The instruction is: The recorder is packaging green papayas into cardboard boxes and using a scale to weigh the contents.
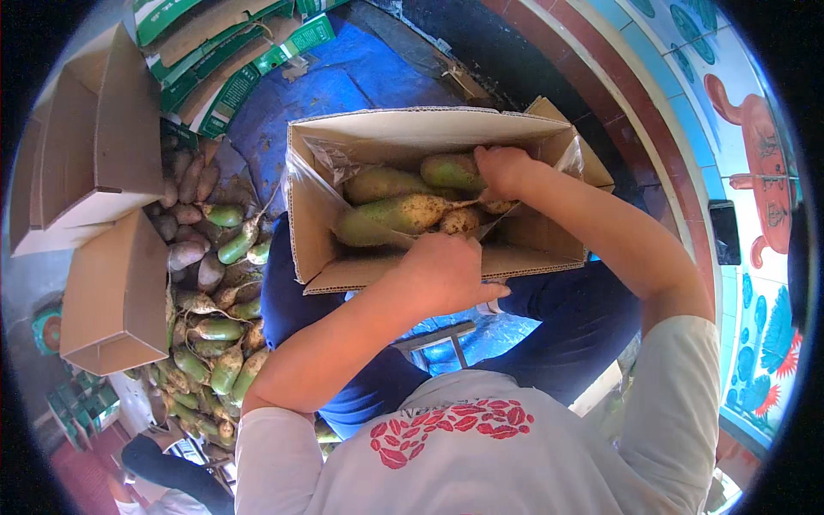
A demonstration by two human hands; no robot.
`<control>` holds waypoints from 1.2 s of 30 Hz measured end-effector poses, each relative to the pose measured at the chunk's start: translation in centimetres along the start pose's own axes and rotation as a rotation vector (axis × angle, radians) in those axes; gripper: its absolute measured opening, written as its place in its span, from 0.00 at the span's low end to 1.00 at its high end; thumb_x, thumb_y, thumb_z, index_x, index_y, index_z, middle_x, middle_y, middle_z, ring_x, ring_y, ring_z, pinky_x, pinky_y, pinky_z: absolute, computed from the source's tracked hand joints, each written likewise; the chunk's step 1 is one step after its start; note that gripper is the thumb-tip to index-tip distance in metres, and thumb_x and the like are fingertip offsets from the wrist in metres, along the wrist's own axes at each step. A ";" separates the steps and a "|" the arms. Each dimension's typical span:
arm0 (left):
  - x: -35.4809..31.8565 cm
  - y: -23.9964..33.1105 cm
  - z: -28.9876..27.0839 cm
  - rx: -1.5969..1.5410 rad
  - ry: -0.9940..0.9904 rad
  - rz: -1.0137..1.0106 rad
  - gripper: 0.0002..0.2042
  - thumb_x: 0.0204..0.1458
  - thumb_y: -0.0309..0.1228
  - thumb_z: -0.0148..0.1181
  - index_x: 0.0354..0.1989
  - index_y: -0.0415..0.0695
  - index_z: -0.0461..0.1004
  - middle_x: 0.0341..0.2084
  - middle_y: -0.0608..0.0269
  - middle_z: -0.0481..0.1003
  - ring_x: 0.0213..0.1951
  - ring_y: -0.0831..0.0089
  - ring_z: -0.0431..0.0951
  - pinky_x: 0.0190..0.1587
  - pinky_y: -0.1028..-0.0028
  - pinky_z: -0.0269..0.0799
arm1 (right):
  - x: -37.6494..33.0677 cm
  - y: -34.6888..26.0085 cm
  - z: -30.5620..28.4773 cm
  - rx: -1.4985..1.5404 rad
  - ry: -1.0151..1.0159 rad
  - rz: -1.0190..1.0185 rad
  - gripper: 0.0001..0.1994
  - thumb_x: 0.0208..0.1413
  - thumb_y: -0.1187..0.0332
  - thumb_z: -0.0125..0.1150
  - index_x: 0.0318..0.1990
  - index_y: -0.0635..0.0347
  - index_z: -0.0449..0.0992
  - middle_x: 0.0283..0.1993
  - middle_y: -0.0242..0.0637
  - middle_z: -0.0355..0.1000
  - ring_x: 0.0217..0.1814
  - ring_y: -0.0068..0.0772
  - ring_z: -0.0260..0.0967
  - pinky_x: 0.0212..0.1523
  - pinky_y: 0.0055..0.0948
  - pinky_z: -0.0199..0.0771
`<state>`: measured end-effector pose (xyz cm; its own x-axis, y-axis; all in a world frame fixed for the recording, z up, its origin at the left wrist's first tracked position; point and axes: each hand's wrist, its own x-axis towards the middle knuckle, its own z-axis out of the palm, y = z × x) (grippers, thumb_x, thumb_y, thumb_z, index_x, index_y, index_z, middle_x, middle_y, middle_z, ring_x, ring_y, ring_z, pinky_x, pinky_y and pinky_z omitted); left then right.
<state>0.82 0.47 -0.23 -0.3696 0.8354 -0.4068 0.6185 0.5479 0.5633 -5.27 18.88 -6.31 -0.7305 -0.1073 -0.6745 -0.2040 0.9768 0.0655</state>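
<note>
Radishes (384, 216) in a lined box, skinny root looking risky

So, a few green radishes are packed in the open cardboard box (412, 129), just off centre toward 12 o'clock. The box is set right over the navy trousers (566, 322); whether it's fully propped on them can't be told.

Inside, the radish at the box's 1 o'clock is touched at its 3 o'clock end by the right hand (505, 173). The fingers are curled there, but how tight that grip is can't be told, tips being tucked away. The left hand (442, 268) is parked at 6 o'clock over the near wall, thumb outside. Fingertips hidden, so no telling what's gripped.

Possible trouble? That thin root (464, 203) could be snapped if the radishes get squashed together, being so close to the right hand. The clear liner (330, 159) might be torn by a dragged radish. And the box could be tipped if the near wall is leaned on too hard. More radishes are heaped loose at 8 o'clock.
</note>
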 end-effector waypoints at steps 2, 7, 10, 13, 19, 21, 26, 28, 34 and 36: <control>0.2 -0.1 -0.3 -0.021 0.000 0.013 0.33 0.43 0.53 0.53 0.42 0.28 0.66 0.30 0.40 0.73 0.34 0.49 0.74 0.38 0.60 0.70 | 0.9 0.5 0.6 0.011 -0.033 0.036 0.33 0.38 0.57 0.64 0.48 0.69 0.59 0.45 0.53 0.66 0.50 0.46 0.64 0.48 0.36 0.66; -0.2 -0.2 0.1 -0.036 -0.017 0.026 0.31 0.43 0.53 0.53 0.35 0.28 0.69 0.28 0.40 0.73 0.34 0.50 0.74 0.38 0.60 0.70 | 0.2 -0.8 -1.3 0.128 -0.136 0.063 0.32 0.40 0.54 0.62 0.48 0.70 0.61 0.48 0.53 0.66 0.52 0.45 0.63 0.50 0.36 0.64; -0.4 -0.2 0.1 -0.055 0.041 0.037 0.30 0.43 0.54 0.53 0.31 0.29 0.70 0.28 0.40 0.73 0.33 0.50 0.75 0.38 0.61 0.70 | 0.4 -0.6 -0.4 0.260 0.139 -0.167 0.32 0.40 0.52 0.62 0.47 0.70 0.62 0.47 0.52 0.67 0.51 0.46 0.64 0.50 0.37 0.64; -0.3 -0.1 -0.4 -0.056 -0.032 0.019 0.30 0.43 0.54 0.52 0.31 0.30 0.70 0.28 0.41 0.73 0.34 0.51 0.75 0.39 0.61 0.70 | 1.6 -1.4 -0.3 0.019 -0.031 0.030 0.30 0.41 0.54 0.62 0.46 0.69 0.63 0.45 0.51 0.68 0.48 0.45 0.67 0.46 0.37 0.67; -0.3 -0.3 0.1 -0.061 0.028 0.041 0.30 0.43 0.54 0.51 0.31 0.30 0.71 0.28 0.43 0.74 0.33 0.51 0.75 0.40 0.61 0.70 | 2.6 -3.7 1.6 -0.210 0.187 -0.069 0.26 0.40 0.59 0.64 0.42 0.67 0.64 0.38 0.50 0.70 0.41 0.42 0.70 0.36 0.36 0.71; -0.3 -0.4 0.3 -0.059 0.040 0.036 0.30 0.43 0.54 0.52 0.31 0.31 0.71 0.28 0.43 0.73 0.32 0.52 0.75 0.39 0.61 0.70 | 2.7 -5.6 1.3 -0.082 0.370 -0.128 0.24 0.38 0.60 0.65 0.39 0.67 0.65 0.36 0.48 0.70 0.40 0.43 0.70 0.35 0.37 0.71; -0.3 -0.1 0.0 -0.062 0.006 0.033 0.29 0.42 0.54 0.53 0.29 0.31 0.72 0.29 0.41 0.73 0.33 0.52 0.75 0.39 0.61 0.70 | 4.8 -4.8 1.0 -0.068 0.318 -0.181 0.21 0.38 0.63 0.64 0.35 0.68 0.66 0.31 0.49 0.72 0.35 0.43 0.72 0.33 0.37 0.71; -0.5 0.0 -0.2 -0.042 0.003 0.031 0.29 0.42 0.54 0.54 0.29 0.31 0.72 0.29 0.40 0.73 0.33 0.52 0.75 0.39 0.61 0.70 | 5.1 -5.0 1.1 -0.074 0.317 -0.198 0.17 0.39 0.65 0.62 0.34 0.69 0.67 0.28 0.49 0.72 0.33 0.43 0.72 0.33 0.37 0.72; -0.1 -0.3 0.1 -0.016 0.099 0.039 0.29 0.42 0.53 0.54 0.31 0.30 0.71 0.30 0.40 0.72 0.33 0.49 0.74 0.39 0.60 0.70 | 3.9 -5.1 0.9 -0.082 0.263 -0.193 0.12 0.40 0.68 0.57 0.32 0.66 0.70 0.30 0.47 0.73 0.34 0.42 0.72 0.35 0.37 0.72; -0.9 -0.1 -0.1 -0.018 0.240 0.053 0.28 0.42 0.51 0.56 0.33 0.31 0.71 0.33 0.40 0.72 0.34 0.49 0.74 0.39 0.60 0.69 | 2.5 -5.5 -0.7 -0.047 0.263 -0.134 0.08 0.42 0.69 0.55 0.30 0.62 0.74 0.32 0.46 0.73 0.37 0.41 0.72 0.36 0.36 0.73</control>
<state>1.02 -0.36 0.12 -0.4923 0.8482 -0.1955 0.6296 0.5020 0.5929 -6.45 13.06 -7.87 -0.8376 -0.2856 -0.4657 -0.3357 0.9416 0.0264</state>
